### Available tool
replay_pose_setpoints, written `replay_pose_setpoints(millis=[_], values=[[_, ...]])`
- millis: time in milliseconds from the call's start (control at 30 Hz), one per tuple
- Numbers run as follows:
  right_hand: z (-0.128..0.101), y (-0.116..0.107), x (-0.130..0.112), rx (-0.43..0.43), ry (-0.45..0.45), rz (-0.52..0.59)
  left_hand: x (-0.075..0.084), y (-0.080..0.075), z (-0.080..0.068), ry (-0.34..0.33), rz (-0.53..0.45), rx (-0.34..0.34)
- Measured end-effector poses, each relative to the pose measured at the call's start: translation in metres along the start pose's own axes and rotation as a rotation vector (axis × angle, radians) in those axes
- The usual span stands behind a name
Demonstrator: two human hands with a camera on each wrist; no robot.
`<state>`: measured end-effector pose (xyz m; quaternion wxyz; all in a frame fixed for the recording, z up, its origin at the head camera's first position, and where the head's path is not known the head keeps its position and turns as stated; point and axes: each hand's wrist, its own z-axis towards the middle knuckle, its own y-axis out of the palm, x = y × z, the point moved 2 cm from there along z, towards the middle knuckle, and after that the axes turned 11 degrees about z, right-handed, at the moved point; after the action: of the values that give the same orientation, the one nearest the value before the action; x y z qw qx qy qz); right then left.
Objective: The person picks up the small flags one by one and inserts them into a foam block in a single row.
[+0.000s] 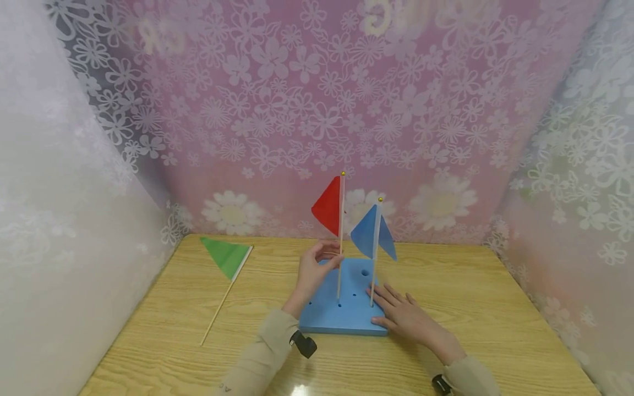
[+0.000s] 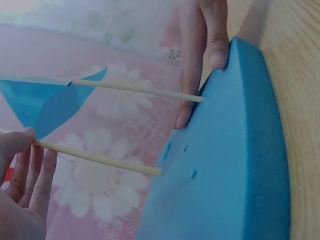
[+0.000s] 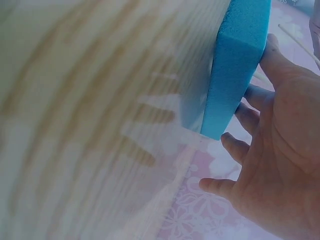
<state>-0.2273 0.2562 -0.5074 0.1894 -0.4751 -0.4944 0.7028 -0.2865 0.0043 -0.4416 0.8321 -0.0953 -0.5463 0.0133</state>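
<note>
My left hand [image 1: 313, 272] pinches the thin wooden stick of a red flag [image 1: 328, 206] between thumb and fingers. The stick stands nearly upright, and in the left wrist view its lower end [image 2: 159, 171] is just over the face of a blue foam board [image 1: 337, 320], close to a small hole [image 2: 194, 174]. A blue flag [image 1: 365, 234] stands with its stick in the board's right side. Beside that stick, my right hand [image 1: 411, 322] rests on the board's right edge, fingers spread and fairly straight.
A green flag [image 1: 227, 257] on a wooden stick lies on the wood-grained table [image 1: 163, 330] to the left. The board has several holes, one larger [image 1: 365, 273] near its back. Flower-patterned curtains [image 1: 317, 110] hang behind and at both sides.
</note>
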Motion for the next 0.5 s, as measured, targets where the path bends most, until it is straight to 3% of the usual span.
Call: replay_pose_setpoints(millis=[167, 333, 500], values=[[0.0, 0.001, 0.002, -0.003, 0.002, -0.007, 0.0, 0.006, -0.006, 0.0, 0.011, -0.001], [0.0, 0.0, 0.001, -0.003, 0.009, -0.012, 0.015, 0.003, -0.015, 0.013, 0.002, -0.018], [0.0, -0.001, -0.001, -0.011, 0.008, -0.001, -0.005, 0.007, -0.014, -0.004, -0.001, -0.002]])
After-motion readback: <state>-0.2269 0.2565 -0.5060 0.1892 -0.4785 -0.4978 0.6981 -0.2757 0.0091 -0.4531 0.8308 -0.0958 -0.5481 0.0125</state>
